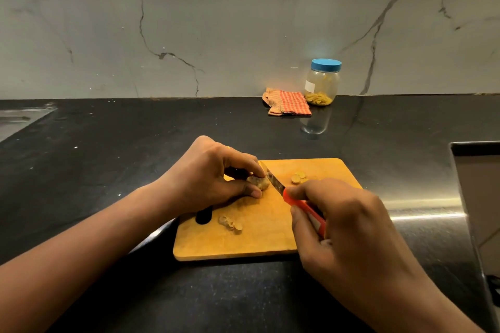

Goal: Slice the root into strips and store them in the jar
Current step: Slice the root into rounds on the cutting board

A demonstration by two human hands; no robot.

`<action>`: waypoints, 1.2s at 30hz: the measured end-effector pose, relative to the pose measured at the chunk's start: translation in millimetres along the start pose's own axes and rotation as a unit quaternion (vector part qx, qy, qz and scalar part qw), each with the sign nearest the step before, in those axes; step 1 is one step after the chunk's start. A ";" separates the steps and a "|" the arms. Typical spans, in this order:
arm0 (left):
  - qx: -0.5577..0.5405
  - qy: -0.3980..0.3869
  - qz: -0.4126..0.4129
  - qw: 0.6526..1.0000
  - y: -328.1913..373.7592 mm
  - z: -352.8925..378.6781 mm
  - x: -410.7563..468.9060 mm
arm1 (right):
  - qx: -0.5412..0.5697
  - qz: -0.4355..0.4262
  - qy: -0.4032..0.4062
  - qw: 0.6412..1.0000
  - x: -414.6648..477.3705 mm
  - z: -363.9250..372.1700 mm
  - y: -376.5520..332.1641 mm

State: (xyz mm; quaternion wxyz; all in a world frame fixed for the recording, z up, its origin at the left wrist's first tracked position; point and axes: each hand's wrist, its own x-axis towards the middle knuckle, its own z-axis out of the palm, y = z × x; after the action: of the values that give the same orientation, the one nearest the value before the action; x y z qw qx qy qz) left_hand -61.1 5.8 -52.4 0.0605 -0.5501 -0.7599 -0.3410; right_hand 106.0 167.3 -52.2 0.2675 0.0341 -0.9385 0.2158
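Note:
A knobbly brown root (pixel 259 181) lies on the wooden cutting board (pixel 259 240). My left hand (pixel 213 178) pinches it between thumb and fingertips. My right hand (pixel 341 224) grips the orange handle of a small knife (pixel 276 182), whose blade rests against the right end of the root. Cut round slices (pixel 297 178) lie to the right of the blade, and a second small pile of slices (pixel 230 223) sits near the board's front left. A clear jar (pixel 322 84) with a blue lid on stands at the back by the wall, with yellow pieces in its bottom.
A folded orange checked cloth (pixel 288 103) lies just left of the jar. The black counter (pixel 108 165) runs all around the board. A steel sink rim (pixel 460 197) borders the right side. A marble wall (pixel 216 21) closes the back.

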 end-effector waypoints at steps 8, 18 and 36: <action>0.003 0.011 -0.010 1.000 2.7 1.3 -0.3 | -0.050 -0.023 -0.048 0.997 6.9 7.8 -0.1; -0.004 0.016 -0.016 1.000 3.5 2.5 -1.3 | -0.038 -0.020 -0.050 0.998 6.4 12.4 4.8; -0.062 0.004 -0.026 0.998 -3.2 -2.6 -2.7 | -0.011 0.000 0.044 0.999 -16.1 -25.4 6.4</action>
State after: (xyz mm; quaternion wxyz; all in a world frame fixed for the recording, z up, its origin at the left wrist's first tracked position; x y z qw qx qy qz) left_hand -63.5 1.6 -53.2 0.0209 -0.5315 -0.7510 -0.3913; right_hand 131.0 183.0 -43.6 0.3092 0.0221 -0.9279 0.2070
